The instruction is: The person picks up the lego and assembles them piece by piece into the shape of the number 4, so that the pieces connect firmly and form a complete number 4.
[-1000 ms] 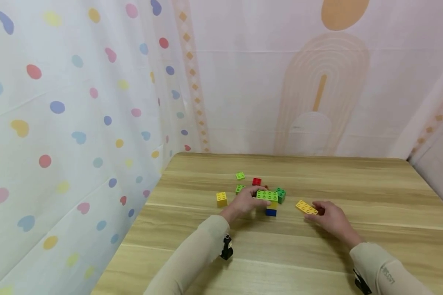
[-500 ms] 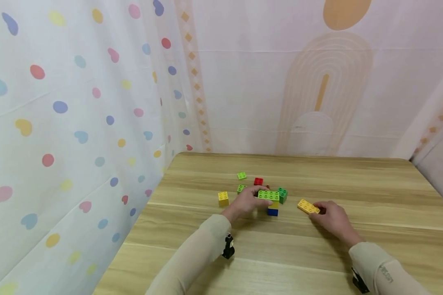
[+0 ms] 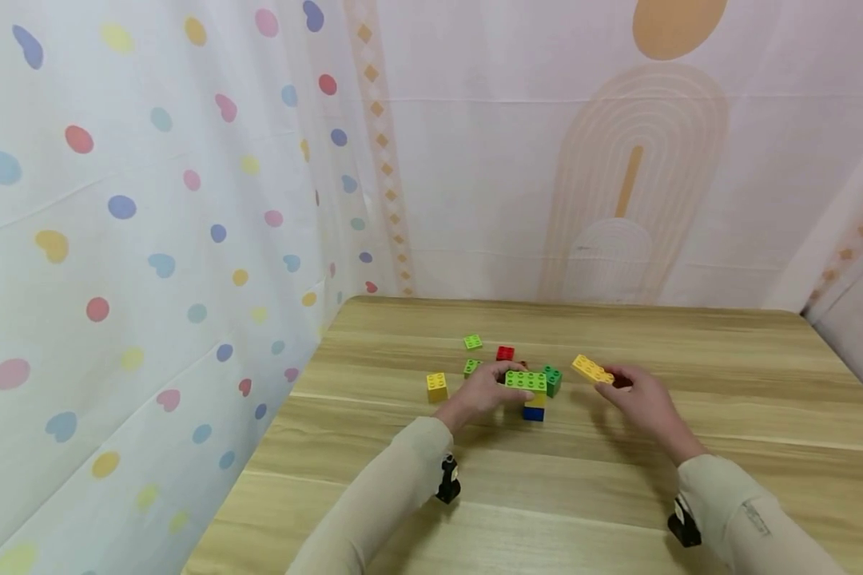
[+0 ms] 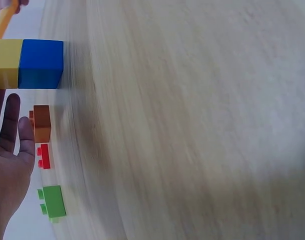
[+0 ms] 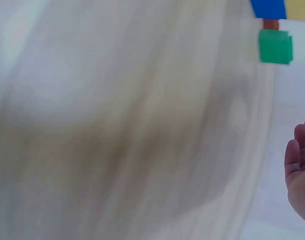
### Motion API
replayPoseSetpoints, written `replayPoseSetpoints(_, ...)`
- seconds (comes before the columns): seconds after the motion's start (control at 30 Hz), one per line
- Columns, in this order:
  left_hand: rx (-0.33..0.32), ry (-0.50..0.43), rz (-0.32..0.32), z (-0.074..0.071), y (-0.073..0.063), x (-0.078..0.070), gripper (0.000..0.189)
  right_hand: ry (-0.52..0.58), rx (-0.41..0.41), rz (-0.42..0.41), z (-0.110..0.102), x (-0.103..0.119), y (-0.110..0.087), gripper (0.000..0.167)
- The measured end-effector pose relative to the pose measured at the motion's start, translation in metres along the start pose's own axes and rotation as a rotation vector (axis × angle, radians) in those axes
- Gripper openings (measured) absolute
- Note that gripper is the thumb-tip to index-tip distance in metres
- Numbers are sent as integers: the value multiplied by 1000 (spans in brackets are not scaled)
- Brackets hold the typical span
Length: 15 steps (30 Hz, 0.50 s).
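Note:
My left hand (image 3: 483,393) grips a small brick stack by its long lime green top brick (image 3: 525,382). Under that come a yellow brick (image 4: 5,64) and a blue brick (image 4: 41,64) at the bottom. Off to the right, my right hand (image 3: 645,399) pinches one end of a long orange-yellow brick (image 3: 591,369), studs upward, held above the table. In the right wrist view only part of this hand shows at the edge, and most of its brick is out of frame.
Behind the stack stand a dark green brick (image 3: 552,381), a red brick (image 3: 505,353) and a brown-orange brick (image 4: 42,123). Left of them lie two lime green bricks, one farther back (image 3: 472,342), and a yellow brick (image 3: 436,388). A patterned curtain (image 3: 475,176) hangs behind the wooden table (image 3: 546,495).
My right hand has raised the orange-yellow brick off the table and carried it slightly away from me and left. The left hand keeps its grip on the stack, nearly still.

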<state>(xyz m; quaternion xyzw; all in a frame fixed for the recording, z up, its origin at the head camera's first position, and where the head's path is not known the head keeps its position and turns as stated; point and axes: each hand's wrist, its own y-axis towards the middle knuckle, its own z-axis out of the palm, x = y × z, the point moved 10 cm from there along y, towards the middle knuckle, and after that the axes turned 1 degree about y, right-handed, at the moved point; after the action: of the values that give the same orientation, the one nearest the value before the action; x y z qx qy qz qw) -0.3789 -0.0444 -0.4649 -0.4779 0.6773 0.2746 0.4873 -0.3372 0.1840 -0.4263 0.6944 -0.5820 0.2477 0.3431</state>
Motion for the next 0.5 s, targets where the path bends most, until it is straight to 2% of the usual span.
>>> replayPoseSetpoints(0.23,-4,5,-5,1,2,1,44,56,39,-50,17,32,14,44)
replayPoseSetpoints(0.5,10,-35,9,3,2,0,46,95,100,-58,35,53,24,47)
